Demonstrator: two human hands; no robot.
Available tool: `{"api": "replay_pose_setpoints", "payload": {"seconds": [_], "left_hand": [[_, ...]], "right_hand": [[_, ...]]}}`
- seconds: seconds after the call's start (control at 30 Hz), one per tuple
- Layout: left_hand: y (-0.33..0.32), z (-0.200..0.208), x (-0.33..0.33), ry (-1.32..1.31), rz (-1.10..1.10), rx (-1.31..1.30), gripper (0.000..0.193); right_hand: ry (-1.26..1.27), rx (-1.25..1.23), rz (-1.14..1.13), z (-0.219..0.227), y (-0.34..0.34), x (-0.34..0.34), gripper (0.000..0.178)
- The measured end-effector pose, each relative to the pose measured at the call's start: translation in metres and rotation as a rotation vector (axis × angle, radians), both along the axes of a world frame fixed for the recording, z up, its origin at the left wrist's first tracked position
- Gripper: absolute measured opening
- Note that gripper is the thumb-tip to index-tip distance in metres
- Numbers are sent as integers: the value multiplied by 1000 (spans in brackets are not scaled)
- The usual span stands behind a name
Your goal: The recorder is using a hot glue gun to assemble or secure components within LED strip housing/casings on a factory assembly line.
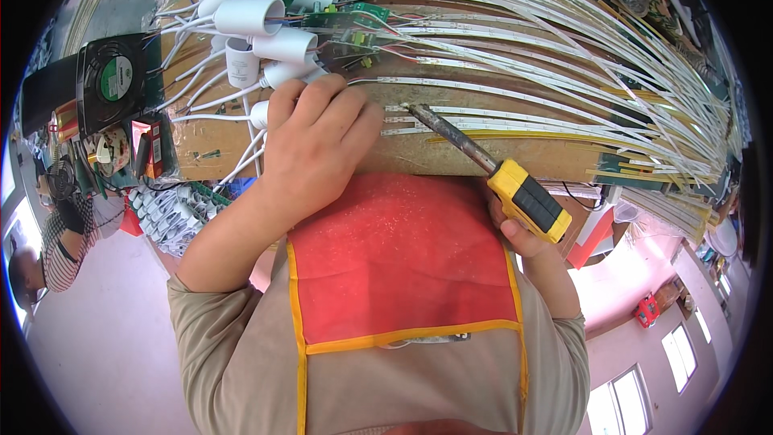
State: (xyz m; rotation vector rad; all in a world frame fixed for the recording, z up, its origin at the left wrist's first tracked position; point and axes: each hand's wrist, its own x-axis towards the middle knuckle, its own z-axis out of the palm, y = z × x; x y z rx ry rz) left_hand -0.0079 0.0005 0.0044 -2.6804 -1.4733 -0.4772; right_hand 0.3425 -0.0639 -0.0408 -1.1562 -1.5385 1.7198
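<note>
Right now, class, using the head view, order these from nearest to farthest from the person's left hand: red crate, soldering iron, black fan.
1. Soldering iron: just right of the left hand, held in the right hand.
2. Black fan: well off to the left.
3. Red crate: far right, low in the picture.

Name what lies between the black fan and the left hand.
In the head view, white cables and white cylindrical housings lie between the fan and left hand.
</note>
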Motion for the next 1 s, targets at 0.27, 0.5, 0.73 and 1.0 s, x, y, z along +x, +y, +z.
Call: {"api": "replay_pose_setpoints", "payload": {"seconds": [0.27, 0.5, 0.73, 1.0], "left_hand": [[1, 0, -2, -4, -2, -12, 29], [1, 1, -1, -9, 0, -12, 29], [2, 1, -1, -3, 7, -13, 29], [2, -1, 5, -32, 53, 6, 27]], "right_hand": [[-23, 17, 18, 5, 4, -3, 26], [-33, 23, 5, 5, 2, -3, 23], [17, 28, -27, 5, 1, -4, 24], [6, -33, -44, 6, 0, -4, 36]]}}
